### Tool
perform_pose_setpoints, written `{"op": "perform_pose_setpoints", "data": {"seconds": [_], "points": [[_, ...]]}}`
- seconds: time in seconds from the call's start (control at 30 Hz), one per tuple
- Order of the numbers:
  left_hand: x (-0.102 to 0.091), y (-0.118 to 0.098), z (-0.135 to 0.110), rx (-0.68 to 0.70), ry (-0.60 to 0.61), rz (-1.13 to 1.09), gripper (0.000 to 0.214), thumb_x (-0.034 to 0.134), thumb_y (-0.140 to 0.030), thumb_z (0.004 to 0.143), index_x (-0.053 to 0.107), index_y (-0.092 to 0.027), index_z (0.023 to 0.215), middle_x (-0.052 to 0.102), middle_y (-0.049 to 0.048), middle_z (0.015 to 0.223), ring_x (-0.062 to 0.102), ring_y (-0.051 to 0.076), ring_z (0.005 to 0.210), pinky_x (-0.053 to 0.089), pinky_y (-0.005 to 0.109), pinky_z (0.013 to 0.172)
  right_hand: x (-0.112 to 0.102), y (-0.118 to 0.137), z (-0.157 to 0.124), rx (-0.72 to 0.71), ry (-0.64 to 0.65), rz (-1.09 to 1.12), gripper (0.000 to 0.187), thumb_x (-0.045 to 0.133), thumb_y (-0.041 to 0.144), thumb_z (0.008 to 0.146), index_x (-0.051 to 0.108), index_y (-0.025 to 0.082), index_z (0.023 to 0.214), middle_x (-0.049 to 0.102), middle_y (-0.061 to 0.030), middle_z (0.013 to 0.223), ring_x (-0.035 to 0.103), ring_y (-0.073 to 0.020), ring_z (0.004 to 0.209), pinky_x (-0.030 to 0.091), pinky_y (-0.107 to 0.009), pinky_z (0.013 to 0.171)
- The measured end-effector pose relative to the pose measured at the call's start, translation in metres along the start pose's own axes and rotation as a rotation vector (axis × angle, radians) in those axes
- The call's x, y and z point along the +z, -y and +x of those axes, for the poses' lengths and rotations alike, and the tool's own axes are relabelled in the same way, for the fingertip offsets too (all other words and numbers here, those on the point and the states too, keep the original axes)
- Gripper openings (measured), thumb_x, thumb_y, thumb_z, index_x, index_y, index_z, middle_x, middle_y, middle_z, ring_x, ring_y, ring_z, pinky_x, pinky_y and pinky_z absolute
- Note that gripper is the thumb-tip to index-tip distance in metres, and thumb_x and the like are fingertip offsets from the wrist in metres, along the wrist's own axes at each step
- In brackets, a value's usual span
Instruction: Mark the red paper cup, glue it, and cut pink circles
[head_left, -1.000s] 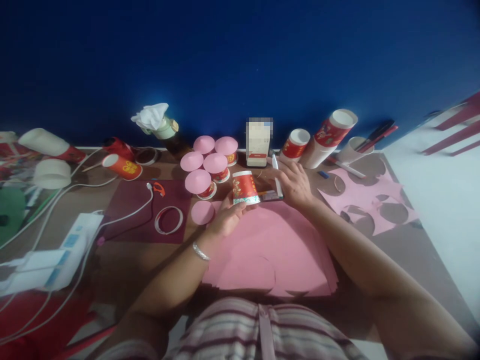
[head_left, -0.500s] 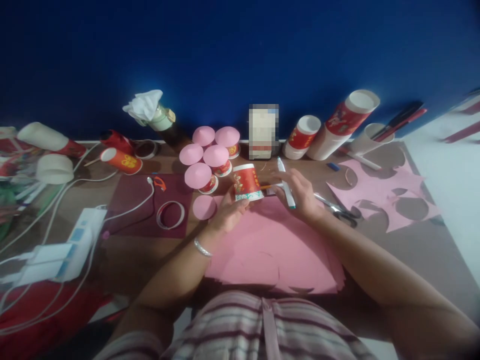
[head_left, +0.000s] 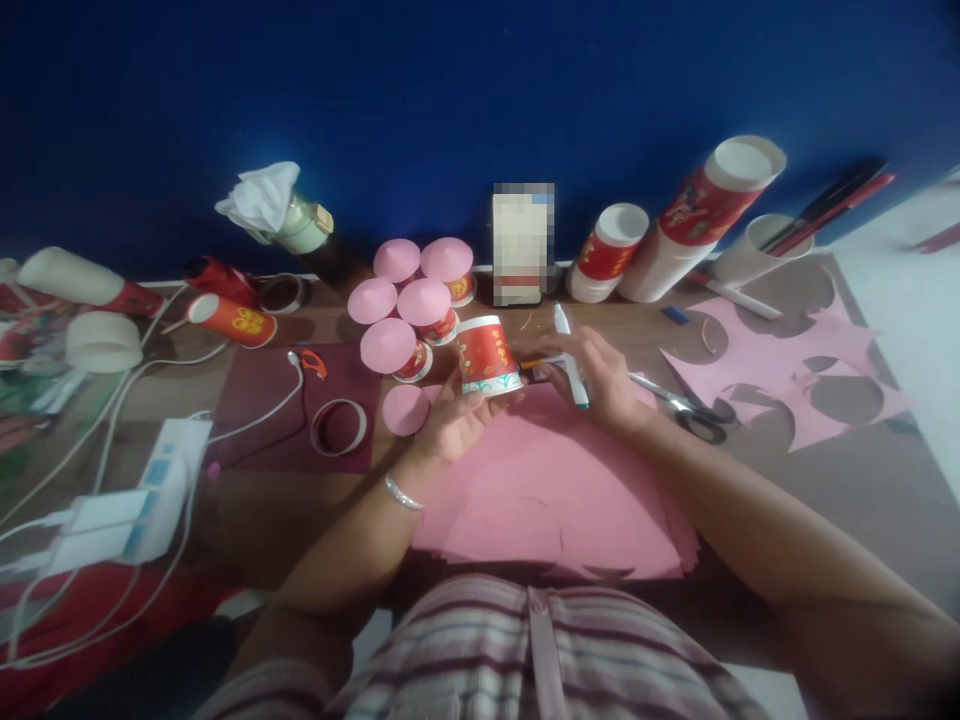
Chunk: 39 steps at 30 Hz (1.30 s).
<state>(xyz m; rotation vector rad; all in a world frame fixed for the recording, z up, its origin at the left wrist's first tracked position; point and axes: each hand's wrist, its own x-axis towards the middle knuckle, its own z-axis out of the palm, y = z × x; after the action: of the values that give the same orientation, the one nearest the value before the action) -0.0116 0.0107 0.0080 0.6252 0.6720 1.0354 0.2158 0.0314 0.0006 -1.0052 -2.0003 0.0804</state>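
My left hand (head_left: 457, 420) is closed around the lower edge of a red paper cup (head_left: 489, 355), held upside down with green pattern along its white rim. In my right hand (head_left: 604, 380) is a white marker (head_left: 571, 355) with a green end, tilted between the fingers. Below both hands lies a stack of pink paper sheets (head_left: 540, 490) with curved cut lines. Left of the cup stand several red cups topped with pink paper cones (head_left: 424, 302). A pink paper disc (head_left: 406, 410) lies beside my left hand.
Scissors (head_left: 694, 415) and cut pink paper scraps (head_left: 802, 365) lie at the right. Stacked paper cups (head_left: 709, 215) and a phone-like object (head_left: 523, 245) stand along the wall. A tape roll (head_left: 338, 427), a power strip (head_left: 169, 475) and cables occupy the left.
The view has shifted slightly. The cup has turned a little in my left hand and moved slightly left. My right hand still grips the marker.
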Motion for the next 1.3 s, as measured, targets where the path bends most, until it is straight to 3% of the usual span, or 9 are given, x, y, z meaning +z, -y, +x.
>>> {"op": "perform_pose_setpoints", "data": {"seconds": [0.23,0.47,0.8,1.07,1.3], "points": [[0.000,-0.006,-0.001,-0.073,0.018,-0.036,0.067,0.086,-0.053,0.067,0.067,-0.020,0.122,0.077,0.0102,0.105,0.074,0.033,0.104,0.054,0.054,0.101,0.001,0.000,0.000,0.006,-0.025,0.037,0.034,0.060,0.034,0.102,0.057,0.024,0.135,0.073,-0.0107,0.109,0.070,-0.0250,0.095,0.058,-0.037,0.079],[-0.001,-0.004,-0.002,-0.072,-0.022,-0.023,0.068,0.085,-0.047,0.069,0.064,-0.023,0.129,0.080,0.0071,0.100,0.076,0.035,0.104,0.054,0.058,0.103,-0.006,0.014,-0.004,-0.123,-0.006,0.074,0.047,0.064,0.048,0.100,0.056,0.026,0.140,0.070,-0.0076,0.099,0.065,-0.0233,0.082,0.054,-0.037,0.073],[0.000,0.003,-0.003,0.014,0.048,0.079,0.067,0.087,-0.036,0.074,0.061,-0.026,0.135,0.076,0.0066,0.115,0.069,0.033,0.120,0.051,0.050,0.109,-0.006,0.028,-0.001,-0.189,0.044,0.012,0.027,0.062,0.020,0.100,0.062,0.031,0.124,0.057,0.0004,0.078,0.055,-0.0179,0.070,0.045,-0.032,0.064],[-0.005,0.007,-0.003,0.069,0.076,0.231,0.076,0.091,-0.034,0.073,0.057,-0.026,0.140,0.073,0.0081,0.126,0.068,0.030,0.119,0.051,0.043,0.105,-0.006,0.022,-0.005,-0.320,0.067,-0.078,0.036,0.060,0.011,0.096,0.060,0.031,0.126,0.060,-0.0007,0.080,0.056,-0.0183,0.072,0.046,-0.033,0.066],[0.000,0.003,-0.005,0.016,0.078,0.017,0.064,0.084,-0.043,0.078,0.062,-0.024,0.135,0.077,0.0093,0.117,0.070,0.034,0.119,0.053,0.050,0.105,-0.005,0.025,-0.001,-0.237,-0.029,0.067,0.039,0.067,0.021,0.098,0.058,0.026,0.135,0.069,-0.0041,0.093,0.062,-0.0189,0.075,0.051,-0.032,0.064]]}}
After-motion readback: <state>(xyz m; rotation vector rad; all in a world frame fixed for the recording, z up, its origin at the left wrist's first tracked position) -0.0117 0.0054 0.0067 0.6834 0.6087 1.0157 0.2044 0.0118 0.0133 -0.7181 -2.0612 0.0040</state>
